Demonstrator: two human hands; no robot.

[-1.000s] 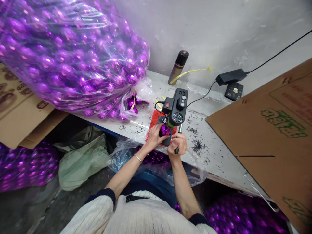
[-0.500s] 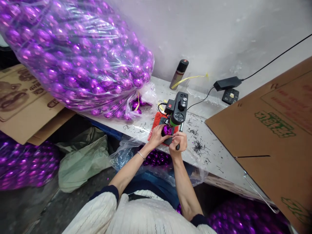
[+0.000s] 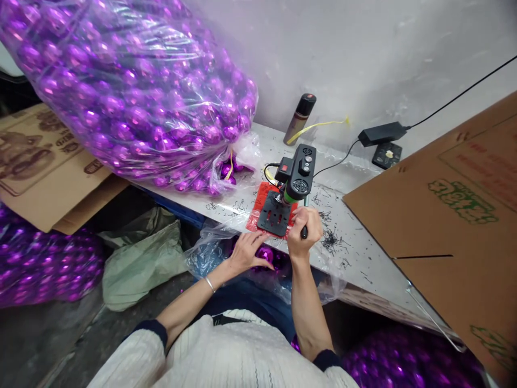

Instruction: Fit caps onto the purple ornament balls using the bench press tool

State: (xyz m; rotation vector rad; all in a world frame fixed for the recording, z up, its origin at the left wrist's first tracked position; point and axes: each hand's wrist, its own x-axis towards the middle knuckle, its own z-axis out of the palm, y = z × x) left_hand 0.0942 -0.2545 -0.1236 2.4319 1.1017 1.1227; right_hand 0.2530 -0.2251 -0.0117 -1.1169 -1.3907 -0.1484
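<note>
A small black press machine stands on the white table, its black slotted base plate resting on a red sheet. My right hand is wrapped round the black-tipped lever handle at the machine's right. In front of the plate, my left hand is over the table's front edge, thumb and fingers spread. Beside its fingers is a shiny purple ball, above more purple balls in an open plastic bag at my lap. Nothing lies on the base plate.
A large clear bag of purple balls fills the upper left. A spray can, a black power adapter and scattered black bits are on the table. Cardboard boxes flank it. A green sack lies lower left.
My left hand has moved from the machine down toward me, its fingers now spread. The purple ball it held under the press is gone from there. My right hand still grips the lever.
</note>
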